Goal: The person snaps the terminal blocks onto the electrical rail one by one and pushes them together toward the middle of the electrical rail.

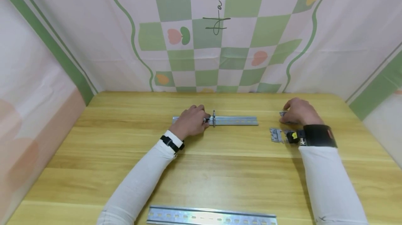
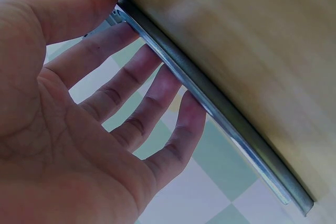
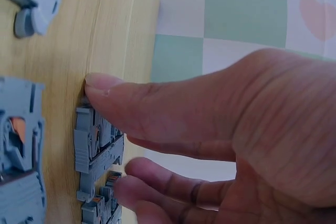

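Grasps the far rail [image 1: 238,121] on the bench [image 1: 204,172] by its left half in the left grip [image 1: 190,123]. In the foreground, has the near rail [image 1: 211,215] lying well apart. Just right of the left fingers, has a standing block [image 1: 214,118] across the far rail. Farther right, has a loose block [image 1: 276,135]. With the right grip [image 1: 299,111], reaches thumb and fingers about the far block [image 3: 102,161]; cannot tell whether pinched.

From the head I look forward, down over the table [image 1: 204,176]; close up, my wrist views share checked cloth [image 2: 218,169]: left's lower centre, right's upper right.
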A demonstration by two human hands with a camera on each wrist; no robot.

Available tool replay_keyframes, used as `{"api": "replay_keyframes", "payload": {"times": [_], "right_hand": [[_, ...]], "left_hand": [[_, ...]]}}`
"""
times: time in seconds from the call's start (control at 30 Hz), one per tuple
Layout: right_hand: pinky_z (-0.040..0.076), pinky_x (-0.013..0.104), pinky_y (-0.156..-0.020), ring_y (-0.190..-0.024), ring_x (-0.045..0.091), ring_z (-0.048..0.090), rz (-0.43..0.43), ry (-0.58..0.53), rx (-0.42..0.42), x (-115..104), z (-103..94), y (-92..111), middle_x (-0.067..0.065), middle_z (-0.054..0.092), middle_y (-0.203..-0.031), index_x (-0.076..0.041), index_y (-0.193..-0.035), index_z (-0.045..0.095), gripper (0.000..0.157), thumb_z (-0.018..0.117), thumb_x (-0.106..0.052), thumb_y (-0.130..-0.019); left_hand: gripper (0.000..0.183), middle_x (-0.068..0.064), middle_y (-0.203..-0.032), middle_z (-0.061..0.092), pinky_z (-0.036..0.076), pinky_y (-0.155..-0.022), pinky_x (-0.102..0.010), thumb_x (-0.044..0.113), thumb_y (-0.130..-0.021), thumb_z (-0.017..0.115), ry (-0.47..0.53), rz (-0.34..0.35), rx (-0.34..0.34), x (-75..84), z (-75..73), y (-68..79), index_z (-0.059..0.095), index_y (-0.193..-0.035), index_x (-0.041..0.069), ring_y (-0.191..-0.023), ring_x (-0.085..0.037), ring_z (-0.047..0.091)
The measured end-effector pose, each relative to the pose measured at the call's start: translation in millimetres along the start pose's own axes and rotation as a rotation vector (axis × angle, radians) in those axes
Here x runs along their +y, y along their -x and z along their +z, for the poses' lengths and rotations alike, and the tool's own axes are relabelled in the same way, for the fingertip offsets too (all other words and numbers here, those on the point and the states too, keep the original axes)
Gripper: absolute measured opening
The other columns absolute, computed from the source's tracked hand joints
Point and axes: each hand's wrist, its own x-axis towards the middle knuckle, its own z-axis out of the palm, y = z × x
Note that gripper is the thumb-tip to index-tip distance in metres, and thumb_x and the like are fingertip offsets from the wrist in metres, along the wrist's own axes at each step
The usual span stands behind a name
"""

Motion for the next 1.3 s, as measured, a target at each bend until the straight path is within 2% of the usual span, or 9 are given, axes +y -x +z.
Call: {"api": "replay_keyframes", "payload": {"times": [0.2, 0.57, 0.83, 1.07, 1.3], "right_hand": [[0.041, 0.069, -0.094, -0.113, 0.059, 0.049, 0.007, -0.006, -0.011, -3, 1.7, 0, 0.042, 0.050, -0.127, 0.016, -0.126, 0.054, 0.057, 0.076, -0.019, -0.087], [0.044, 0.066, -0.092, -0.112, 0.056, 0.052, -0.054, 0.002, 0.009, -7, 6.7, -6, 0.038, 0.056, -0.124, 0.008, -0.121, 0.064, 0.047, 0.075, -0.022, -0.088], [0.044, 0.065, -0.092, -0.109, 0.047, 0.054, -0.071, -0.024, -0.015, -9, 6.4, -4, 0.035, 0.057, -0.125, 0.009, -0.124, 0.062, 0.055, 0.078, -0.030, -0.088], [0.047, 0.064, -0.088, -0.110, 0.049, 0.054, -0.129, 0.008, -0.056, -12, 5.0, 0, 0.038, 0.054, -0.126, 0.007, -0.131, 0.059, 0.062, 0.083, -0.017, -0.079], [0.049, 0.060, -0.084, -0.105, 0.046, 0.056, -0.149, 0.037, -0.062, -13, 6.0, 0, 0.037, 0.055, -0.122, 0.008, -0.131, 0.058, 0.060, 0.078, -0.006, -0.076]], "left_hand": [[0.029, -0.002, -0.104, 0.058, 0.049, -0.070, -0.035, 0.031, -0.100, 0.066, -0.003, -0.004, -0.007, 0.0, 0.2, -0.3, 0.073, -0.125, 0.018, -0.096, -0.023, 0.053], [0.030, -0.003, -0.107, 0.059, 0.050, -0.071, -0.035, 0.031, -0.100, 0.065, -0.003, -0.006, -0.012, 0.2, -1.3, 0.5, 0.073, -0.127, 0.018, -0.098, -0.023, 0.054], [0.029, -0.002, -0.105, 0.058, 0.049, -0.070, -0.035, 0.031, -0.100, 0.066, -0.005, -0.002, -0.010, -0.3, -1.2, -0.1, 0.073, -0.125, 0.018, -0.096, -0.023, 0.053], [0.030, -0.003, -0.106, 0.059, 0.050, -0.071, -0.035, 0.031, -0.100, 0.066, -0.005, -0.004, -0.004, -0.3, -1.6, 0.3, 0.073, -0.125, 0.018, -0.097, -0.023, 0.054], [0.029, -0.003, -0.105, 0.059, 0.049, -0.070, -0.034, 0.031, -0.100, 0.065, -0.002, -0.009, -0.015, 0.3, -2.3, 0.1, 0.074, -0.124, 0.018, -0.095, -0.022, 0.053]]}}
